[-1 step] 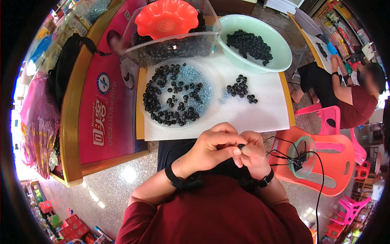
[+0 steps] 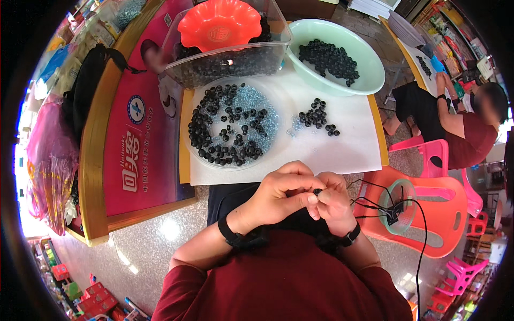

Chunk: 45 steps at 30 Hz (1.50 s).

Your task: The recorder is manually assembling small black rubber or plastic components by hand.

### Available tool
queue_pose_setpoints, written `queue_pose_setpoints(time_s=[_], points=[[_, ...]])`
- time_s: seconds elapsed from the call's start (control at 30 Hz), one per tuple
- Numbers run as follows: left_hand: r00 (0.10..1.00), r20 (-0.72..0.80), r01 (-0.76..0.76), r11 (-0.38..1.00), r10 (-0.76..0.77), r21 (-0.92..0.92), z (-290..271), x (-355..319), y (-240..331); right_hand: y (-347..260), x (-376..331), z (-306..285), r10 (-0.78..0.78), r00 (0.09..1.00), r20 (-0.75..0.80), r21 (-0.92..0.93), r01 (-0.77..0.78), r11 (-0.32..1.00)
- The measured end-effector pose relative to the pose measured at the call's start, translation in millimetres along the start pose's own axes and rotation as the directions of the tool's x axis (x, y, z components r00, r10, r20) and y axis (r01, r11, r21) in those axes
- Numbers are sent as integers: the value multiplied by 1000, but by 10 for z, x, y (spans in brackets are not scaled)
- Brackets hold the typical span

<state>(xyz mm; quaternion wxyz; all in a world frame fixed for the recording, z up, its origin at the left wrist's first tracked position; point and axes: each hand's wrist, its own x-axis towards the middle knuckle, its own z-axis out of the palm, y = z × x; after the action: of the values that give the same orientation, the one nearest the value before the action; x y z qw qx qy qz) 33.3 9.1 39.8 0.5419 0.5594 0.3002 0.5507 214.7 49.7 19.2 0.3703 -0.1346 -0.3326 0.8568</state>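
I have both hands together in front of the dark red shirt (image 2: 289, 267), just short of the table's near edge. The left hand (image 2: 276, 195) pinches a small black bead (image 2: 317, 191) between thumb and forefinger. The right hand (image 2: 337, 200) meets it with fingers curled in against the bead; I cannot tell whether they grip it too, or anything else hidden behind them.

Beyond the hands, on the white table cover (image 2: 332, 155), I see a clear round tray (image 2: 217, 127) ahead and to the left. Loose black beads (image 2: 201, 134) crowd its left and near parts, and tiny pale blue beads (image 2: 254, 96) cover its far right side. Straight ahead of the hands, just right of the tray, a small cluster of black beads (image 2: 316, 115) lies directly on the cover.

Farther out, ahead and right, a pale green basin (image 2: 369, 80) holds more black beads; left of it, a clear box (image 2: 281, 48) carries a red scalloped dish (image 2: 219, 24). To the right of the hands, I make out a pale green basket on an orange chair (image 2: 444, 219), with black cables across it.
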Motion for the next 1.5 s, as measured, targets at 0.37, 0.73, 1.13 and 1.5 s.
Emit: queue_pose_setpoints(time_s=[0.37,0.73,1.13,1.5], points=[[960,-181,192,972,-215,-138,-101,35,-384,-848,627,32,-147,958,-245,-551,-13,834],[889,-199,396,910,-413,-121,-203,29,-521,-1073,1261,-472,-542,835,-92,-963,63,261],[950,-163,289,945,-265,154,-180,45,-451,-840,1648,-474,-125,988,-85,-792,-143,-593],[892,-182,390,908,-414,-154,-215,55,-454,-778,1286,-192,-159,987,-14,-964,-55,-259]])
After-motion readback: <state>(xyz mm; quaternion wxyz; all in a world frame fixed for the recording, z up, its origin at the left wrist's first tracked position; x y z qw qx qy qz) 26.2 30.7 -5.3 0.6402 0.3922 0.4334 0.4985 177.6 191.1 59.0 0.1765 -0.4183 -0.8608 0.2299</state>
